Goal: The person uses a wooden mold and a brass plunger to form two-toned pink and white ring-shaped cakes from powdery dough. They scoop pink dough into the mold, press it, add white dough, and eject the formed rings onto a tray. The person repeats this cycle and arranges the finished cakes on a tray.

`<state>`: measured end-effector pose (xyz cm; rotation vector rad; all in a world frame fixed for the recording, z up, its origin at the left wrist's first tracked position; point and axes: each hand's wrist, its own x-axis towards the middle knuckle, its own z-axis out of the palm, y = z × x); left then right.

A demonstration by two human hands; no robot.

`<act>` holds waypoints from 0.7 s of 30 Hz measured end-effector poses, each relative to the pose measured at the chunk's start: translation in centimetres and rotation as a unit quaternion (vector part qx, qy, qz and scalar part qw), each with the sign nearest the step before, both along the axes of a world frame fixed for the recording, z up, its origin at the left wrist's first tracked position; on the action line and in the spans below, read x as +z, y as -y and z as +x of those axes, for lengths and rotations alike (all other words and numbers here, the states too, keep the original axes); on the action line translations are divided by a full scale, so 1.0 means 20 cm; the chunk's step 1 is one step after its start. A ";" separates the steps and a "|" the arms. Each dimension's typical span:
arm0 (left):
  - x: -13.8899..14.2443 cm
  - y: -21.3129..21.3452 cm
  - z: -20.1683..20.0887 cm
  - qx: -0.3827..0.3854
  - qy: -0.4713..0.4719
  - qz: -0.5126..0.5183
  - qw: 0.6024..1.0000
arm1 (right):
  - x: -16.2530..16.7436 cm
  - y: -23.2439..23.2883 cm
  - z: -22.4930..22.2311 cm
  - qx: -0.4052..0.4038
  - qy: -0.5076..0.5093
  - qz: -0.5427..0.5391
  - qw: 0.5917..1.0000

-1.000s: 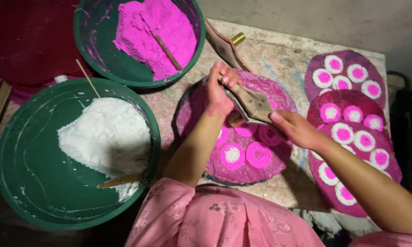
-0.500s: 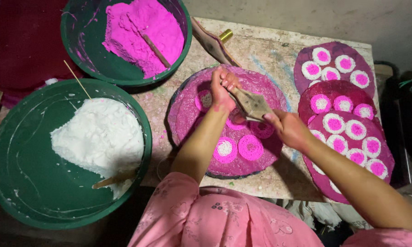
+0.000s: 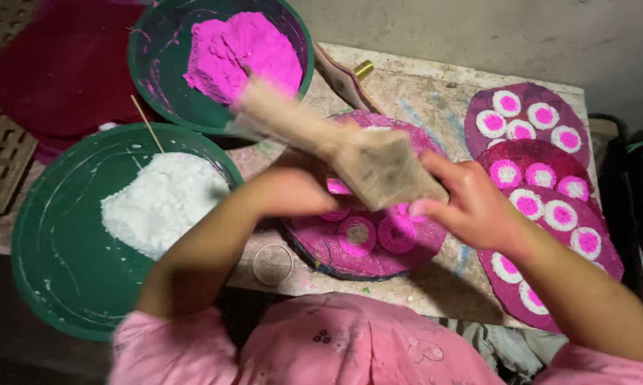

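Bottom of frame: pink sleeves and shirt (image 3: 314, 349) of the person, both forearms reaching up toward centre.

Just above, at the table's (image 3: 442, 85) near edge, a small round ring mark or lid (image 3: 273, 264), unclear which.

Centre: round pink tray (image 3: 368, 246) with only a few pink-and-white discs (image 3: 357, 234) showing on it, near its lower part; the rest is hidden by the hands, so the count is uncertain. This tray looks partly filled.

Left hand (image 3: 293, 191) is blurred, fingers curled near the wooden mould (image 3: 382, 167); cannot tell if it grips it. Right hand (image 3: 471, 203) is partly closed, fingers touching the mould's block end from the right. The mould is held in the air above the pink tray, its long handle pointing to upper left, motion-blurred.

Right side: stacked dark pink trays (image 3: 549, 207), overlapping, each carrying rows of finished discs with white rims and pink middles. Judged done: these look full.

Left: big green basin (image 3: 57, 249) with a heap of white powder (image 3: 161, 203) and a thin stick. Upper centre: second green basin (image 3: 157, 64) with pink powder (image 3: 243, 50). Plenty of both left, so more discs can probably be made.

Upper left: dark red cloth (image 3: 64, 64). Behind the pink tray, a brass-tipped object (image 3: 363, 69) lies on the table.
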<state>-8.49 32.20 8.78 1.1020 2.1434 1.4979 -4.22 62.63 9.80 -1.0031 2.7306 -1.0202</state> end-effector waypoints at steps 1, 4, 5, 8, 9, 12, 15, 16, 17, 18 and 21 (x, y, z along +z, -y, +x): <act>0.07 0.04 0.10 0.019 0.028 -0.042 0.999 | 0.09 0.06 0.04 0.002 -0.005 0.045 0.999; 0.22 0.14 0.41 0.060 0.130 -0.131 0.981 | 0.33 0.26 0.04 0.193 -0.311 0.092 0.926; 0.24 0.16 0.50 0.065 0.176 -0.140 0.972 | 0.38 0.35 0.01 0.264 -0.345 0.068 0.898; 0.22 0.24 0.71 0.033 0.369 -0.058 0.927 | 0.42 0.56 -0.02 0.444 -0.354 0.030 0.822; 0.21 0.27 0.75 0.024 0.429 -0.029 0.902 | 0.39 0.61 0.02 0.481 -0.305 0.039 0.821; 0.20 0.42 0.78 0.003 0.455 0.015 0.890 | 0.26 0.70 0.19 0.459 0.064 0.085 0.882; 0.27 0.57 0.86 -0.006 0.204 -0.046 0.978 | 0.15 0.76 0.25 0.479 0.180 0.032 0.858; 0.31 0.60 0.89 -0.004 0.138 -0.070 0.988 | 0.13 0.79 0.26 0.481 0.198 0.032 0.853; 0.33 0.63 0.91 -0.002 0.090 -0.087 0.992 | 0.13 0.81 0.27 0.483 0.214 0.024 0.849; 0.35 0.67 0.92 0.001 0.046 -0.102 0.994 | 0.12 0.85 0.27 0.485 0.227 0.018 0.844; 0.35 0.78 0.93 0.008 0.019 -0.110 0.994 | 0.13 0.96 0.25 0.486 0.271 -0.037 0.830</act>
